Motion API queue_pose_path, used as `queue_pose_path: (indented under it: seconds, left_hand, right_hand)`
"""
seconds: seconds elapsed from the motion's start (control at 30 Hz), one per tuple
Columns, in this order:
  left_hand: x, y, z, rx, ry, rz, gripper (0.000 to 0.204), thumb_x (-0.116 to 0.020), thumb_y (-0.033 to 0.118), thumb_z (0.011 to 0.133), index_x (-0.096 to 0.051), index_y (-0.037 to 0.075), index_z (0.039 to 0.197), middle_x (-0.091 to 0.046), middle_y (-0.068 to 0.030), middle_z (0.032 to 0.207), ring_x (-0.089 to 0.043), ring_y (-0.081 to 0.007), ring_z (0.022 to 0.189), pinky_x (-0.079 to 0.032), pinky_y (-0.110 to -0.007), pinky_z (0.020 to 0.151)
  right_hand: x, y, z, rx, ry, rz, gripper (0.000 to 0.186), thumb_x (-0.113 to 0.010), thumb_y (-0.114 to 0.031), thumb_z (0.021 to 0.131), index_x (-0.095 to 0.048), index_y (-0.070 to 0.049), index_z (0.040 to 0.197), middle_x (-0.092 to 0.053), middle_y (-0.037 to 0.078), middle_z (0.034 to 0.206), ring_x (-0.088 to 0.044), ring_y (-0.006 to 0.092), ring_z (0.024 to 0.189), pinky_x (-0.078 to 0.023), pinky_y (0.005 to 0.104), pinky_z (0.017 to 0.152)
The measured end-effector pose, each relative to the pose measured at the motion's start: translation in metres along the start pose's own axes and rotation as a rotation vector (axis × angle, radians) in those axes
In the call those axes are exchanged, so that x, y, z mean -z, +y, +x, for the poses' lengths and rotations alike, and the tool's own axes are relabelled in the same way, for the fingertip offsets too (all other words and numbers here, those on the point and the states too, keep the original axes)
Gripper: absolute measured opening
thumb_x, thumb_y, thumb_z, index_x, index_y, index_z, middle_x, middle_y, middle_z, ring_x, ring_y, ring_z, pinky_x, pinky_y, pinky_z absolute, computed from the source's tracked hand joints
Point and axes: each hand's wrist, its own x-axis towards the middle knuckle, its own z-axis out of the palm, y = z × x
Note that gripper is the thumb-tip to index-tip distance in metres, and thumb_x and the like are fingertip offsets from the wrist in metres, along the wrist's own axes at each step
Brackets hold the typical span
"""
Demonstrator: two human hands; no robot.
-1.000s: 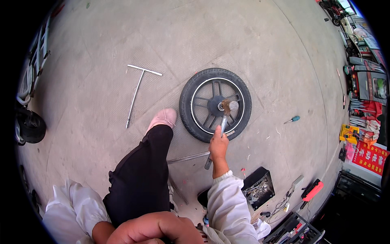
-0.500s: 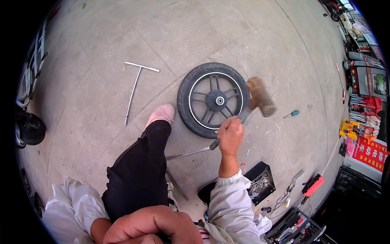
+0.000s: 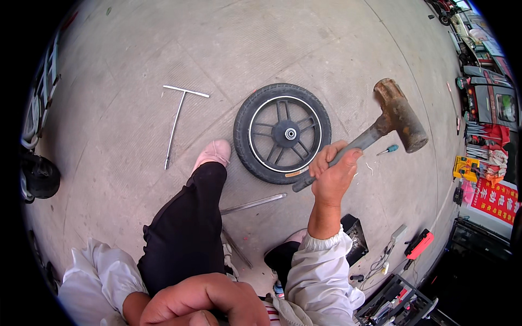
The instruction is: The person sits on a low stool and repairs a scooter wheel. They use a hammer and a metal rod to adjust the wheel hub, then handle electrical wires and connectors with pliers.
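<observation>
My right hand [image 3: 336,171] is wrapped round the grey handle of a club hammer [image 3: 402,115]. The hammer's rusty double-faced head is raised above the floor, to the right of the wheel. A spoked wheel with a black tyre [image 3: 251,157] lies flat on the concrete, just beyond that hand, its hub facing up. Close to the camera, at the bottom, my left hand [image 3: 201,299] is curled closed. Whatever it may hold is hidden. By my pink shoe [image 3: 213,152], a flat metal tyre lever [image 3: 255,204] lies on the floor.
A T-handle wrench [image 3: 175,127] lies left of the wheel, a teal-handled screwdriver [image 3: 390,149] to the right. A black box [image 3: 354,236] of small metal parts stands partly behind my right sleeve. A tool crate [image 3: 394,301] and a red tool [image 3: 418,245] sit at lower right.
My right hand has moved up and right, carrying the hammer away from the tyre's right side. My left hand stays about where it was. The wheel lies in place.
</observation>
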Motion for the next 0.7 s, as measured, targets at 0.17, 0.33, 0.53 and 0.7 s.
queue_pose_path:
  seconds: [0.17, 0.33, 0.53, 0.7]
  left_hand:
    - [-0.005, 0.001, 0.0, 0.001, -0.004, 0.014, 0.045, -0.056, 0.045, 0.093, -0.051, 0.002, 0.083, -0.05, -0.0082, 0.07, -0.044, -0.0151, 0.061, -0.035, -0.026, 0.055]
    - [0.006, 0.003, 0.0, 0.006, 0.012, -0.003, 0.045, -0.055, 0.045, 0.094, -0.051, 0.002, 0.083, -0.05, -0.0086, 0.071, -0.044, -0.0151, 0.061, -0.035, -0.025, 0.056]
    - [0.002, 0.0, 0.0, 0.003, -0.018, -0.002, 0.044, -0.056, 0.044, 0.094, -0.051, 0.002, 0.083, -0.05, -0.0089, 0.072, -0.044, -0.0147, 0.061, -0.035, -0.025, 0.056]
    - [0.001, 0.001, 0.001, 0.018, -0.04, 0.001, 0.044, -0.056, 0.044, 0.094, -0.051, 0.002, 0.084, -0.05, -0.009, 0.072, -0.044, -0.0146, 0.061, -0.035, -0.025, 0.056]
  right_hand:
    - [0.048, 0.14, -0.036, -0.355, 0.082, -0.348, 0.059, -0.033, -0.061, 0.098, -0.038, -0.011, 0.066, -0.033, -0.001, 0.049, -0.033, 0.0126, 0.037, -0.03, 0.0275, 0.036]
    - [0.028, 0.115, -0.05, -0.597, 0.118, -0.21, 0.057, -0.034, -0.061, 0.097, -0.038, -0.012, 0.068, -0.031, -0.003, 0.048, -0.029, 0.0091, 0.036, -0.027, 0.0266, 0.034]
    - [0.014, 0.044, -0.025, -0.195, 0.115, -0.141, 0.055, -0.034, -0.054, 0.1, -0.042, -0.009, 0.07, -0.036, -0.001, 0.05, -0.033, 0.0093, 0.037, -0.029, 0.0257, 0.035]
    - [0.038, 0.108, -0.036, -0.272, 0.129, -0.307, 0.054, -0.039, -0.051, 0.1, -0.043, -0.01, 0.066, -0.04, 0.0, 0.051, -0.037, 0.0098, 0.038, -0.03, 0.0256, 0.035]
